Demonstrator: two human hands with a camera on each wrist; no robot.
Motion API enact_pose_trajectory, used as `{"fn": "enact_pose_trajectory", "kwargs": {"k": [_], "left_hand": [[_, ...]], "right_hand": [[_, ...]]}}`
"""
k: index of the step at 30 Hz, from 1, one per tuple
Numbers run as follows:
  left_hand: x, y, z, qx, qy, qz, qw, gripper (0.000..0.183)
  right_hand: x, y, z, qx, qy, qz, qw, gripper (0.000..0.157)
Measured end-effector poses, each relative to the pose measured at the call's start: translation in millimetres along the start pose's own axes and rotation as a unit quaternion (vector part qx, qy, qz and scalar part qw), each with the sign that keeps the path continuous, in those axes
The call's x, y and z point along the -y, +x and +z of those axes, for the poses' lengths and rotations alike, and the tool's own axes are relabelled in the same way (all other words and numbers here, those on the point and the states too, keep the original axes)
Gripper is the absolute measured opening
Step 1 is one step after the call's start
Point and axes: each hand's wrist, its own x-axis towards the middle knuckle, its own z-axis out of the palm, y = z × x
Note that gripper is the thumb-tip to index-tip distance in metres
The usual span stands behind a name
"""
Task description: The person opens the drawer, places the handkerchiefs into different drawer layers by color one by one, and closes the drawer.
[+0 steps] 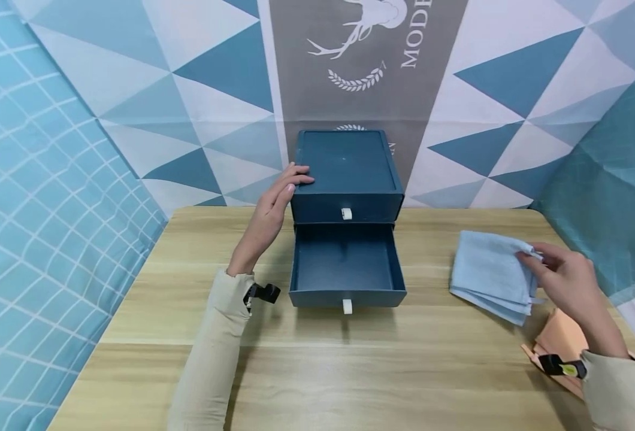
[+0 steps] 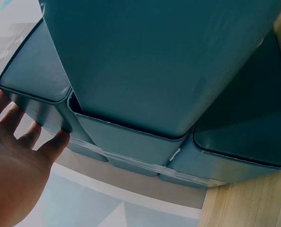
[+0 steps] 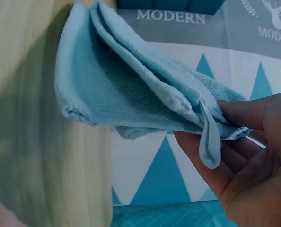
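Note:
A dark blue drawer unit (image 1: pixel 344 161) stands at the back of the table, its lower drawer (image 1: pixel 344 263) pulled out and bare inside. My left hand (image 1: pixel 274 200) rests against the unit's upper left side, fingertips over the top edge. In the left wrist view, the fingers (image 2: pixel 55 144) touch the side of the upper section, and the drawer juts forward. My right hand (image 1: pixel 568 278) pinches a folded light blue towel (image 1: pixel 490 269) by its right corner. Seen from the right wrist, the towel (image 3: pixel 126 80) hangs in layers from thumb and fingers, with a small loop at the corner.
A folded orange cloth (image 1: pixel 562 338) lies on the wooden table (image 1: pixel 404 377) at the right, partly under my right wrist. Patterned cloth (image 1: pixel 220 78) covers the wall behind the drawer unit. White pull tabs (image 1: pixel 347 306) stick out from the drawer fronts.

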Motion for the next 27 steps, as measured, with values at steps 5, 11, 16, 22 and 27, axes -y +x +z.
{"fn": "enact_pose_trajectory", "kwargs": {"k": [5,11,16,22,27], "left_hand": [[-0.2,4.0,4.9,0.002,-0.002,0.002,1.0000,0.038],[0.9,3.7,4.2,0.003,-0.005,0.006,1.0000,0.039],[0.5,2.3,3.1,0.002,-0.003,0.000,1.0000,0.039],[-0.5,0.7,1.8,-0.004,-0.002,-0.009,0.9999,0.038],[0.7,1.3,2.3,-0.002,-0.002,-0.007,1.0000,0.038]], "right_hand": [[9.1,-8.3,-6.6,-0.033,0.015,-0.005,0.999,0.025],[24.1,-9.9,-8.5,-0.062,0.011,-0.004,0.998,0.022],[36.5,-11.1,-9.3,-0.088,0.016,-0.014,0.996,0.019],[49.4,-9.6,-11.5,-0.106,0.024,-0.037,0.993,0.016],[58.6,-8.8,-13.4,-0.118,0.037,-0.057,0.991,0.016]]}}
